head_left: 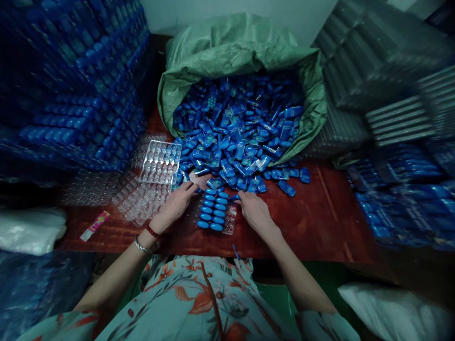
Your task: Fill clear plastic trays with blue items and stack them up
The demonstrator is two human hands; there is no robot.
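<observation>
Between my hands on the table lies a clear moulded tray [229, 222], partly filled with two columns of small glossy blue oval pieces [213, 209]. My left hand [180, 200] is at the tray's far left corner, its fingertips closed on a small blue piece [199, 191]. At the tray's right edge, my right hand [254, 211] pinches another small blue piece [233, 198]. What exactly these pieces are, I cannot make out. Just beyond, a heap of similar blue pieces [234, 137] spills from the mouth of a green woven sack [227, 61].
Clear moulded trays [159, 162] overlap left of my left hand. High stacks of filled blue trays [85, 118] stand at left. Piled clear trays [377, 52] and blue packs [405, 203] occupy the right. A pink-and-yellow strip [95, 226] lies on the red-brown table [302, 227].
</observation>
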